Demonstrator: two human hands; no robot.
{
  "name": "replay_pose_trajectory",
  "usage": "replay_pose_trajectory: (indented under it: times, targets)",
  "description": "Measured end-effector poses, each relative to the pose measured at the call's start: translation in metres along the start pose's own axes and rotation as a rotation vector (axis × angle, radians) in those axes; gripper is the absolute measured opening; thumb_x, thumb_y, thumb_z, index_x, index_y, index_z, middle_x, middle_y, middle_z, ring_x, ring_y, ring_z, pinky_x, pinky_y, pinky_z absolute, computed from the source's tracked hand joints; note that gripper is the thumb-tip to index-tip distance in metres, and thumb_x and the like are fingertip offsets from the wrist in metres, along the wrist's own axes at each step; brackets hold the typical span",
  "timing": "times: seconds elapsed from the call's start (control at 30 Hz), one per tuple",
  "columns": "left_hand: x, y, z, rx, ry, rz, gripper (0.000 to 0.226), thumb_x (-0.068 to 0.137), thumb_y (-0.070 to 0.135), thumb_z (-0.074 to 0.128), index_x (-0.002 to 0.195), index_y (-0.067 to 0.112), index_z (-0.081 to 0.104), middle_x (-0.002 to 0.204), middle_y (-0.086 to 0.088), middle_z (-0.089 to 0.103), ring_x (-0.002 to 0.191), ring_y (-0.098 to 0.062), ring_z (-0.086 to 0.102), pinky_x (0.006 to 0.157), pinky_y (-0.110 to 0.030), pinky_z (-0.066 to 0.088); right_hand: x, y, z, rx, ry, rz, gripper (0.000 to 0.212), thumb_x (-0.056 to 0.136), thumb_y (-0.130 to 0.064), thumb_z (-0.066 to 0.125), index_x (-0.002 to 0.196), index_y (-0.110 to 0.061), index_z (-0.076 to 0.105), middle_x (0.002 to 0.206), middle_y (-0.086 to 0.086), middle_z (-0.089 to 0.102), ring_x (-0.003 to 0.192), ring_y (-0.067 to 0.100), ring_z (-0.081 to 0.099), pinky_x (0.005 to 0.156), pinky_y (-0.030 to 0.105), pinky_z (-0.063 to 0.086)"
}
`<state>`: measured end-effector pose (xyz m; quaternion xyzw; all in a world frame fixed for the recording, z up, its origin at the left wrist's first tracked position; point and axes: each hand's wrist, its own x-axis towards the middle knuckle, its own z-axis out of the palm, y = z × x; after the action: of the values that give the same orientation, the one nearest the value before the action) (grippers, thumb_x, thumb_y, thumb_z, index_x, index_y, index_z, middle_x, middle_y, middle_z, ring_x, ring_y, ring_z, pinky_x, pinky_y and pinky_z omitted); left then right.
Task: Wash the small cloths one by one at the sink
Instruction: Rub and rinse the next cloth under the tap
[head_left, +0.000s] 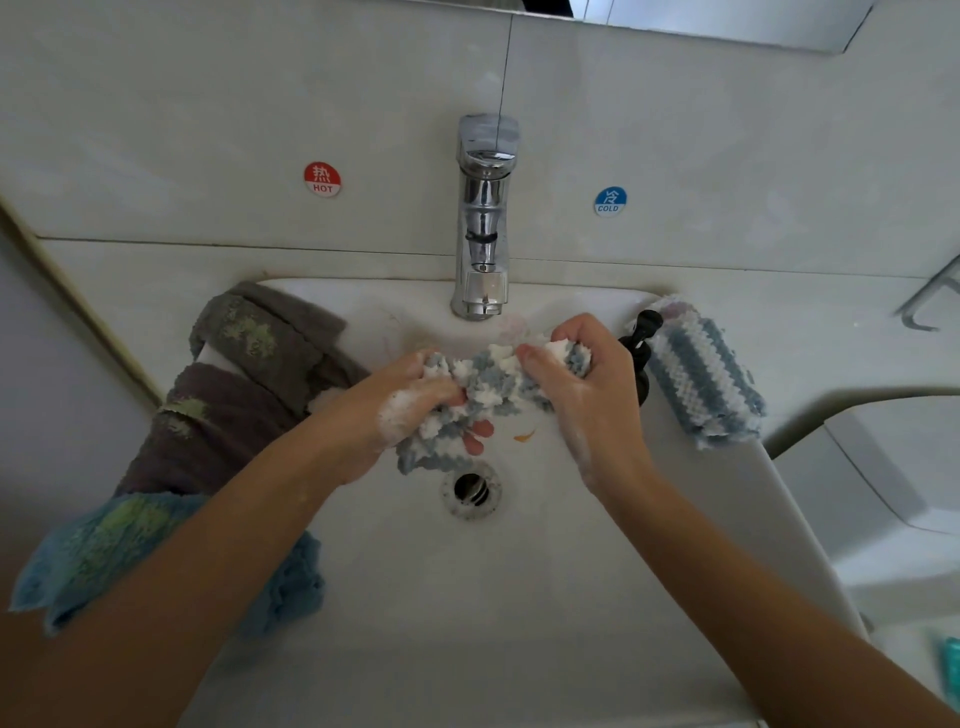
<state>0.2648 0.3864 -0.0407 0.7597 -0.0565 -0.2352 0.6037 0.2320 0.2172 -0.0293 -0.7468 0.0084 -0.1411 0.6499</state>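
Two bare forearms are reaching in from the near edge over the white ceramic basin (519, 597); beside the left arm a fluffy blue cloth with a green patch (104, 551) is hanging over the near left rim, and farther along that rim two dark grey-brown cloths with green smears (244, 379) are lying draped, seemingly waiting their turn; just beyond the round metal drain (471, 489) the left hand (415, 405) is curling its soapy fingers round one end of a bunched blue-and-white striped knobbly cloth (488, 389), while the right hand (582, 374) is gripping the other end, thumb and fingers closed on it; the cloth is being held above the bowl, between drain and tap, with lather on it and on both hands, so the step in hand is judged to be the soapy scrubbing of this one cloth; no water is visibly running from the chrome mixer tap (483, 218), so the next move is likely calling for one hand to let go and lift the lever for rinsing; a dark pump bottle (641, 358) is standing just behind the right hand, close enough to be knocked, and a folded blue-and-white striped cloth (701, 379) is resting on the right rim; red hot and blue cold stickers are showing on the wall either side of the tap.
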Motion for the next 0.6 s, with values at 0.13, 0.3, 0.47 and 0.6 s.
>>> replay_pose_trajectory:
  times: [0.13,0.3,0.47,0.6]
  targets:
    - [0.0,0.006,0.01,-0.103,0.101,0.048,0.016,0.092,-0.001,0.053,0.095,0.014,0.049,0.071,-0.01,0.06,0.057,-0.017,0.052,0.052,-0.029,0.037,0.001,0.0,-0.001,0.021,0.061,0.032,0.03,0.089,-0.007,0.068,0.072,-0.014,0.044,0.059,-0.005,0.044,0.05,0.009,0.035,0.045,0.016,0.03]
    - [-0.004,0.006,0.028,0.096,0.306,0.251,0.011,0.095,0.034,0.057,0.087,0.029,0.051,0.069,0.012,0.057,0.062,-0.005,0.054,0.061,-0.027,0.043,0.001,0.003,0.002,0.12,0.079,0.118,0.034,0.095,-0.015,0.06,0.065,-0.013,0.043,0.055,-0.008,0.043,0.048,0.005,0.038,0.046,0.015,0.032]
    - [-0.011,0.004,0.054,0.239,0.463,0.379,0.039,0.097,0.049,0.039,0.077,0.019,0.054,0.064,0.012,0.06,0.059,-0.002,0.054,0.056,-0.019,0.037,-0.003,0.001,0.02,0.301,0.039,0.22,0.041,0.098,-0.035,0.057,0.065,-0.01,0.061,0.066,0.011,0.055,0.068,0.026,0.056,0.073,0.04,0.05]
    - [-0.007,0.006,0.065,0.096,0.556,0.406,0.033,0.101,0.031,0.043,0.071,0.02,0.049,0.057,0.016,0.052,0.051,0.002,0.047,0.052,-0.011,0.037,-0.017,-0.007,0.032,0.338,0.095,0.224,0.042,0.099,-0.026,0.055,0.06,-0.015,0.067,0.067,0.021,0.065,0.072,0.047,0.064,0.069,0.052,0.054]
